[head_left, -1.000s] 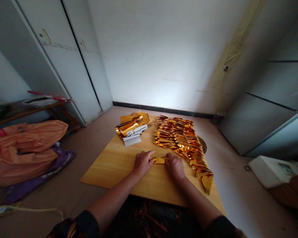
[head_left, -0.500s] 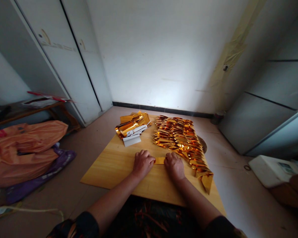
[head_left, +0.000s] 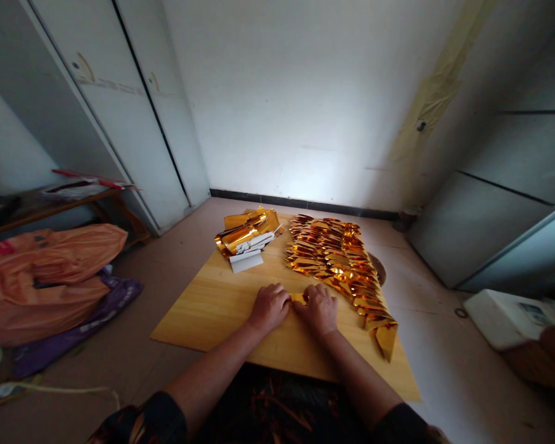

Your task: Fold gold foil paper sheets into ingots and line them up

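Note:
Both my hands press a small piece of gold foil paper [head_left: 298,298] onto the wooden board [head_left: 213,308]. My left hand [head_left: 269,306] covers its left end and my right hand [head_left: 320,308] covers its right end, so only a sliver shows between them. To the right lies a long row of folded gold pieces [head_left: 337,262]. At the far left of the board sits a pile of unfolded gold sheets [head_left: 246,235] with a white sheet [head_left: 245,261].
Orange and purple bags [head_left: 50,277] lie on the floor to the left, below a low wooden shelf [head_left: 50,206]. A white box [head_left: 509,317] sits at the right. White doors and a wall stand behind the board.
My hands have drawn closer together over the gold piece, which now shows less between them. The rest has not moved.

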A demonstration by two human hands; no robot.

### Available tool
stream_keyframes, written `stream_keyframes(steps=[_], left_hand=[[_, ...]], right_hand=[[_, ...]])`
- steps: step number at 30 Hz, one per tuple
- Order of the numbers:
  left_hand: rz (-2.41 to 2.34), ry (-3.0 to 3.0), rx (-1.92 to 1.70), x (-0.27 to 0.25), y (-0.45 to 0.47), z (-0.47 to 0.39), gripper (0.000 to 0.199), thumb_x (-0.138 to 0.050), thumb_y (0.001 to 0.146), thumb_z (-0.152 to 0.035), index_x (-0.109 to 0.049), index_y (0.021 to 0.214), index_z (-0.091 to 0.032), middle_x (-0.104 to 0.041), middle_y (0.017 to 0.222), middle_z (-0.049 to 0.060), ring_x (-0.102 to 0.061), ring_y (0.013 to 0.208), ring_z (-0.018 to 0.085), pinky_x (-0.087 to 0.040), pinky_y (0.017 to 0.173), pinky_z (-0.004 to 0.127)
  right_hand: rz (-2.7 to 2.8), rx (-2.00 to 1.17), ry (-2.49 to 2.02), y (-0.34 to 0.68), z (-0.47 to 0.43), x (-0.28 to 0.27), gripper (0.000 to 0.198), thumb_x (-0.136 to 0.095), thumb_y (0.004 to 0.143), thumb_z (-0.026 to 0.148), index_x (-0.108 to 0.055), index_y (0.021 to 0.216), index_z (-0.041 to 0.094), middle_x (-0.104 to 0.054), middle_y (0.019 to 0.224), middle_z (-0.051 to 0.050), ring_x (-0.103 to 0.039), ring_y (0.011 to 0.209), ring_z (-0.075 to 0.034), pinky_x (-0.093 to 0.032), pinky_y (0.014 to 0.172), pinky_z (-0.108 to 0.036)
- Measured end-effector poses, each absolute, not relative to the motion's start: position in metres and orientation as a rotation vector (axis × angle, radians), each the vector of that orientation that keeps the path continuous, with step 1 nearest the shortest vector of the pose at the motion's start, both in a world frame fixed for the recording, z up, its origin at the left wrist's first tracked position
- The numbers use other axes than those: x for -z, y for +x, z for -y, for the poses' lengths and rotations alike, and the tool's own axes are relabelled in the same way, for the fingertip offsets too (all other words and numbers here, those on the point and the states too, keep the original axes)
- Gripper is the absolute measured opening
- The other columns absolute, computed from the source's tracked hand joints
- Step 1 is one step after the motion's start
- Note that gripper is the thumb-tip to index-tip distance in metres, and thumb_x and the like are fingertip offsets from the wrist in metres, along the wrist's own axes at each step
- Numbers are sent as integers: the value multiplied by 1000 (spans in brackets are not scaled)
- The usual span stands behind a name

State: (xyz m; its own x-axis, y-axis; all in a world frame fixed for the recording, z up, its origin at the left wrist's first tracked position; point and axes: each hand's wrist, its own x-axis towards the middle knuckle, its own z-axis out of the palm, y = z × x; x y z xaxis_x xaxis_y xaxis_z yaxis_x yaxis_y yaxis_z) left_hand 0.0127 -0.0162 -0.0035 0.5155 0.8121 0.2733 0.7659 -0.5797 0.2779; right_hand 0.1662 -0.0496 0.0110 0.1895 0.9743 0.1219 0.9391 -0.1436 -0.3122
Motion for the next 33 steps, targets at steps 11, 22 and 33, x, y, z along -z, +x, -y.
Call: stream_keyframes(steps=[11, 22, 33], left_hand=[[-1417, 2376, -587, -1, 9, 13, 10, -60, 81, -19, -69, 84, -23, -65, 90, 2, -59, 91, 17, -38, 77, 29], [-1306, 2346, -508, -3, 1, 5, 29, -52, 78, -7, -70, 91, -25, -66, 92, 0, -60, 91, 15, -42, 81, 26], [-1373, 2381, -626, 4, 2, 9, 31, -59, 70, -14, -66, 100, -23, -65, 90, 2, -59, 85, 17, -42, 77, 28]], right_hand=[[1709, -310, -2164, 174, 49, -10, 12, -61, 73, 26, -60, 83, 20, -59, 91, -5, -53, 90, -21, -33, 72, -29], [1714, -434, -2032, 194, 44, 0, 37, -45, 69, 1, -64, 95, 19, -63, 94, -5, -58, 88, -16, -37, 71, -23], [1740, -392, -1941, 196, 45, 1, 25, -47, 73, 4, -62, 84, 20, -58, 95, -4, -59, 84, -16, -40, 72, -22]])
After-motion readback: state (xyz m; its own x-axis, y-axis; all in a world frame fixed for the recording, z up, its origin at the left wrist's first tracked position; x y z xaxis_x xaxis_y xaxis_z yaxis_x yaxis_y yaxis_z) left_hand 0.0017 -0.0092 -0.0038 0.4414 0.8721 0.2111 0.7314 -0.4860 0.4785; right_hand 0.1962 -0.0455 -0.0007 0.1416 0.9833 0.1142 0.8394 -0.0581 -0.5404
